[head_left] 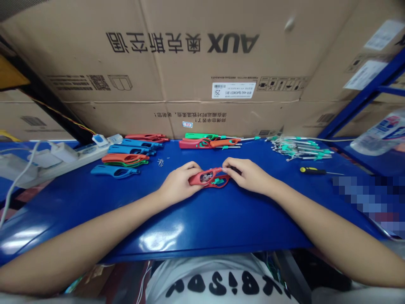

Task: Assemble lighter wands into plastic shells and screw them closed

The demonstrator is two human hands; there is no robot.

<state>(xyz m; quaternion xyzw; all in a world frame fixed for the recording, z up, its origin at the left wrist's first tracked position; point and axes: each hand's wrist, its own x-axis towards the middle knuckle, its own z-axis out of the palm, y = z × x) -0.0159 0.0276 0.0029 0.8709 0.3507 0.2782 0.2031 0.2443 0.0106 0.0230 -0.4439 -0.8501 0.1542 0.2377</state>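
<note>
White cloth of a shirt comes nearest, and past it lies the blue surface. Over its middle, the left hand has its grip closed around the wide end of a red casing, while the right hand pinches the narrow end; whether those fingertips also hold something smaller, I cannot tell. Work on this piece seems partway: a green part shows at its loop, and no long rod is visible, though the right hand may hide one. Farther on, a screwdriver lies to the right, small metal pins to the left. Rodless casings at left look unfinished; loose rods at right appear unused. Between them, rod-bearing casings look more advanced. Toward the far right, a clear bottle leans, its contents unclear; behind everything rises printed cardboard, and whatever it may enclose is hidden.
</note>
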